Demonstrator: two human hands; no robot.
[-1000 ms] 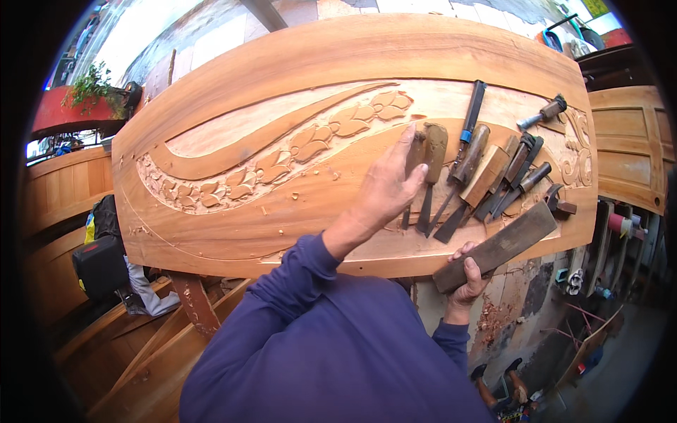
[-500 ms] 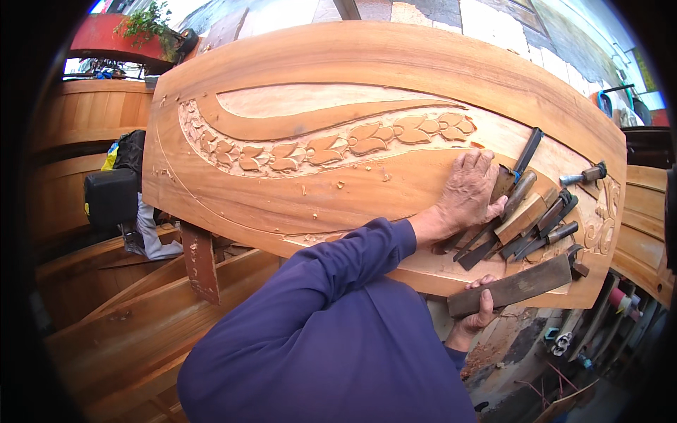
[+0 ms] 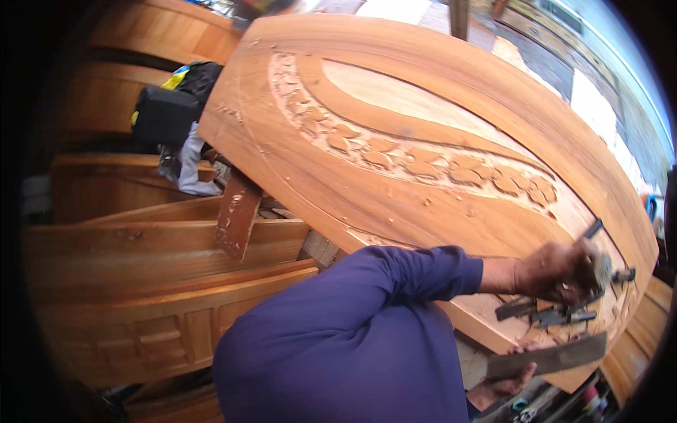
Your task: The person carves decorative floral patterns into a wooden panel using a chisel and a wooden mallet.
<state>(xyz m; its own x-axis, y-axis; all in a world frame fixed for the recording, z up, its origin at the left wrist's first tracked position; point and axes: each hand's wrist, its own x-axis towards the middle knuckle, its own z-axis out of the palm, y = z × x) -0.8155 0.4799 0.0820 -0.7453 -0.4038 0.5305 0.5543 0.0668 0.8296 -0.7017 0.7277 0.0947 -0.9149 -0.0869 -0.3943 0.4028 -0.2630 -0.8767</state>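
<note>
Left hand [image 3: 558,272] grips blurred tool [image 3: 602,271] above right end of panel [image 3: 423,211]. Right hand [image 3: 504,385] grasps dark block [image 3: 564,357] at near edge

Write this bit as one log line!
Left hand: curled by tools, grip blurred | Right hand: holding dark flat bar | Carved wooden panel: under tools

The panel [image 3: 395,197] is smooth wood, the sleeve [image 3: 427,273] matt cloth.
</note>
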